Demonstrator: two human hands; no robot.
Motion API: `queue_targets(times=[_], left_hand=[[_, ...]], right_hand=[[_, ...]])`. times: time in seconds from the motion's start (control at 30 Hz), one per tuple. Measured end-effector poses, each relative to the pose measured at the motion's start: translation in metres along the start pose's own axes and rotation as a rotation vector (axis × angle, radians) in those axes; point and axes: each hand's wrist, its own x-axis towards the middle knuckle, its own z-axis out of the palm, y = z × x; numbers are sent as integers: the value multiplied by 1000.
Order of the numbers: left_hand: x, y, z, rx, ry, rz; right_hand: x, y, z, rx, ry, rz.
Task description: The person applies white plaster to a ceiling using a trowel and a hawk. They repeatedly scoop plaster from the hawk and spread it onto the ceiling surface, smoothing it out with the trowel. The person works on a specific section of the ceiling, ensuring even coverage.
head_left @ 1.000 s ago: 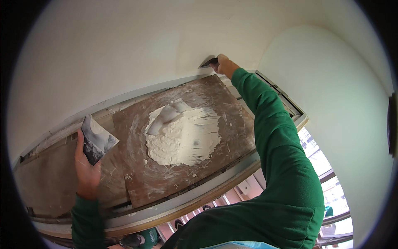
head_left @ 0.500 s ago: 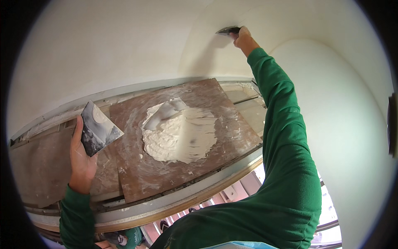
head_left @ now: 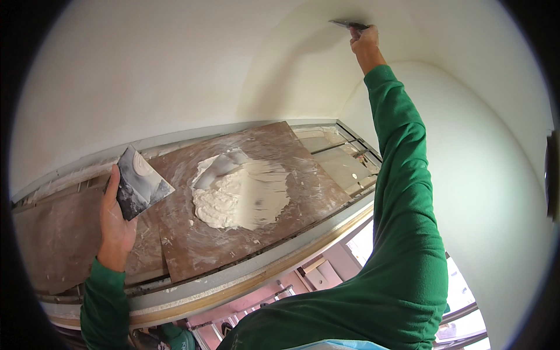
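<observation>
My right hand [head_left: 366,39] is stretched far up and grips a putty knife [head_left: 349,24], its blade against the pale wall [head_left: 192,64]. At the left, my left hand [head_left: 116,224] is closed on a square dark plate [head_left: 142,184], held tilted. A dab of off-white putty [head_left: 140,165] sits on the plate's upper part, with grey smears below it. To the right of that hand, a broad heap of putty [head_left: 224,198] is spread over a brown board [head_left: 204,256]. One side of the heap is lumpy, the other scraped flat.
The board lies on a ledge with a wooden front edge [head_left: 256,280]. Metal bars and a pale panel [head_left: 335,160] show beyond its right end. A smooth curved white wall [head_left: 478,175] rises at the right. Far below are a ladder [head_left: 277,293] and a person in green [head_left: 178,337].
My right hand and the putty knife have moved up and to the right along the wall. The view has shifted slightly, while my left hand still holds the plate in much the same place.
</observation>
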Motion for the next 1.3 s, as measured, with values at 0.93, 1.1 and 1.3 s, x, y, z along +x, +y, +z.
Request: queue_targets(times=[0.93,1.1,1.3], left_hand=[[-10,-45,155,-191,-124,-39],[-42,-75,260,-205,-198,-27],[-60,-92,296,-246,-306,-1]], right_hand=[[-352,-12,-156,-339,-293,-866],[-367,-2,-150,-200,-270,-1028],[-338,11,-173,-478,-738,-1028]])
